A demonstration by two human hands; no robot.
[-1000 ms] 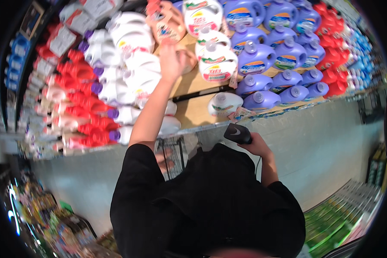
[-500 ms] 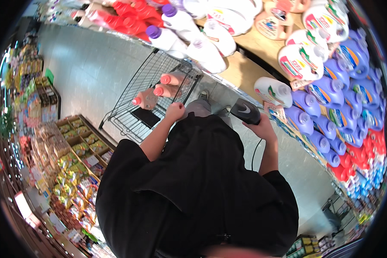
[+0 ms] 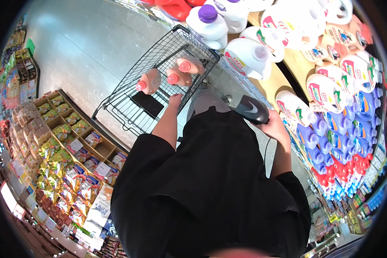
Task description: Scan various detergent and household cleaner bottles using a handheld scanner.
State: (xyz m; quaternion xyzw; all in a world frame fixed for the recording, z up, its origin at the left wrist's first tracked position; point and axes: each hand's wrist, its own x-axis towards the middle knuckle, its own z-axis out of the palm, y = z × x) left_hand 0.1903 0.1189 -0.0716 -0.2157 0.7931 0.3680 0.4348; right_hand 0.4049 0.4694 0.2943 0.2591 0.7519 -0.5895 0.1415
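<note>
Between a shelf of bottles and a bank of snack bins, a person in a black top [image 3: 210, 185] stands beside a wire shopping cart [image 3: 179, 28], seen from above. The left hand [image 3: 175, 100] lies at the cart's near right side, its fingers drawn together; whether they touch or grip the wire cannot be told, and no object is visible in them. The right hand [image 3: 277, 128] is closed around a black handheld device [image 3: 252, 109], from which a thin dark cable [image 3: 265, 151] descends. Three pink bottles [image 3: 152, 81] with pink caps occupy the cart, two of them close together and the third to their left, all beyond the left hand. Nearer the person is a flat black panel [image 3: 147, 104]. To the upper right, the wooden shelf [image 3: 273, 88] carries white bottles [image 3: 247, 58], some purple-capped, with peach-coloured bottles [image 3: 340, 36] farther back and purple bottles [image 3: 342, 139] farther right. To the left, the compartmented snack bins [image 3: 104, 148] contain packets in bright wrappers [image 3: 79, 182].
</note>
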